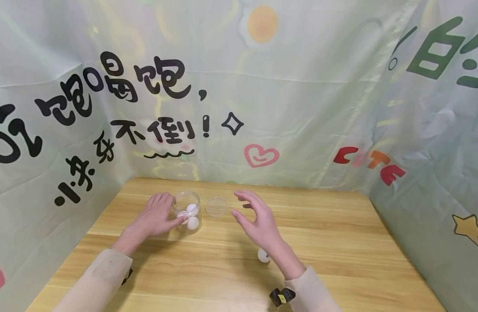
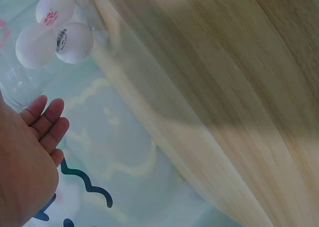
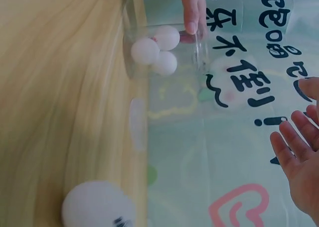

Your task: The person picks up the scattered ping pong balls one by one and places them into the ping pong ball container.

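My left hand [image 1: 157,215] grips a clear round jar [image 1: 187,196] from its left side, thumb across the front and fingers behind. Inside the jar lie three white table tennis balls [image 2: 75,43], two of them showing printed marks in the left wrist view. Just right of the jar, a clear round lid [image 1: 217,207] lies flat on the table. My right hand [image 1: 260,222] is over the table to the right of the lid, thumb and fingers spread with nothing between them. A fourth ball [image 1: 263,256] rests on the table, close under the right wrist in the head view.
The wooden table [image 1: 332,247] ends at a printed cloth [image 1: 301,112] that rises behind it and at both sides. Jar and lid stand toward the table's back left. A dark strap device [image 1: 282,297] sits at the right wrist.
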The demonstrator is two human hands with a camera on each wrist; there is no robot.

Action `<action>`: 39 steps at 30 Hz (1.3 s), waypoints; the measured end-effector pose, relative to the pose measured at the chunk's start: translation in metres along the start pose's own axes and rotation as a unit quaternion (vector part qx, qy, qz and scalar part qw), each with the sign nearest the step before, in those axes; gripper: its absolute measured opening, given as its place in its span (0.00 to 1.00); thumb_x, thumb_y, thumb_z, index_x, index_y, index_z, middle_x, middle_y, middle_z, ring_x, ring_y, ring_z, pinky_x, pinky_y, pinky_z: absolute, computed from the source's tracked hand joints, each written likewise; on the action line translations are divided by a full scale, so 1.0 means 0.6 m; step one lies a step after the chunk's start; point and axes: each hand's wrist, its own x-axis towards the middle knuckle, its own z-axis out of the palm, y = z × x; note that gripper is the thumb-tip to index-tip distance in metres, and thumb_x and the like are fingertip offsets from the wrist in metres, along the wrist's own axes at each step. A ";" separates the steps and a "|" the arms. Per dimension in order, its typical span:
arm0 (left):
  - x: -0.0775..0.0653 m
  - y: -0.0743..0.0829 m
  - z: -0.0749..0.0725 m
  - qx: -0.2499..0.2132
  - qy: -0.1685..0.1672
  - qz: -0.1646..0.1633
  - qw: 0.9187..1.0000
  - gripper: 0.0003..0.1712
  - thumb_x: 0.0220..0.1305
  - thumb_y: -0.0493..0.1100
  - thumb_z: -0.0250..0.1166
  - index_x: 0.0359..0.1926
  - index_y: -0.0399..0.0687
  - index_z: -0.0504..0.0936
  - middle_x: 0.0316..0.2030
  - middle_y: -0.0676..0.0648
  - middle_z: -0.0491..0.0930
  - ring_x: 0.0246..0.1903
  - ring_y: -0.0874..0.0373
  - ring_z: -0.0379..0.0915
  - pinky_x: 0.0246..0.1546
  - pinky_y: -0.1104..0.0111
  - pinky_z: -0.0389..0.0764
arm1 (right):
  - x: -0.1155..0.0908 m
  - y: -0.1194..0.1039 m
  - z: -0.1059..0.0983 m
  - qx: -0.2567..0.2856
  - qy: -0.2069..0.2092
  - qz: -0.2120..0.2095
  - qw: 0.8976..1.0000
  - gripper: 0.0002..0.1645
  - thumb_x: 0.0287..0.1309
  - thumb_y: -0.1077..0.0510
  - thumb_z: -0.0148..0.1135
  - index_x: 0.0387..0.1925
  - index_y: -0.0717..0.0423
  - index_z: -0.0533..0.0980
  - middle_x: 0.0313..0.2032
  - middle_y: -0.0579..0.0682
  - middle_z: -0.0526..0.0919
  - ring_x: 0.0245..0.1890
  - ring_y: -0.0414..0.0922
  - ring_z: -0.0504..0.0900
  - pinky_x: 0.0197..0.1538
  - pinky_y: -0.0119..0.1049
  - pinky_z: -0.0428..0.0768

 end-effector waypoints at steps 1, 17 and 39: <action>0.000 0.000 0.000 -0.001 0.000 0.000 1.000 0.39 0.66 0.72 0.63 0.49 0.38 0.73 0.45 0.44 0.72 0.49 0.44 0.66 0.62 0.47 0.66 | -0.003 0.001 -0.002 -0.003 0.001 0.002 1.000 0.28 0.63 0.65 0.71 0.64 0.57 0.77 0.61 0.53 0.81 0.56 0.49 0.82 0.55 0.47 0.84; -0.001 0.002 -0.002 -0.002 0.004 0.003 1.000 0.39 0.66 0.71 0.63 0.49 0.37 0.73 0.45 0.43 0.72 0.49 0.43 0.65 0.60 0.47 0.66 | -0.064 0.029 -0.041 -0.053 -0.030 0.071 0.996 0.30 0.62 0.61 0.74 0.65 0.52 0.76 0.60 0.50 0.81 0.55 0.47 0.81 0.54 0.46 0.84; -0.001 -0.001 0.001 -0.005 0.001 -0.004 1.000 0.40 0.66 0.73 0.62 0.50 0.38 0.73 0.43 0.45 0.71 0.48 0.44 0.66 0.61 0.47 0.66 | -0.118 0.043 -0.078 -0.097 -0.114 0.179 0.972 0.31 0.60 0.60 0.75 0.64 0.56 0.76 0.61 0.49 0.80 0.58 0.49 0.80 0.57 0.51 0.82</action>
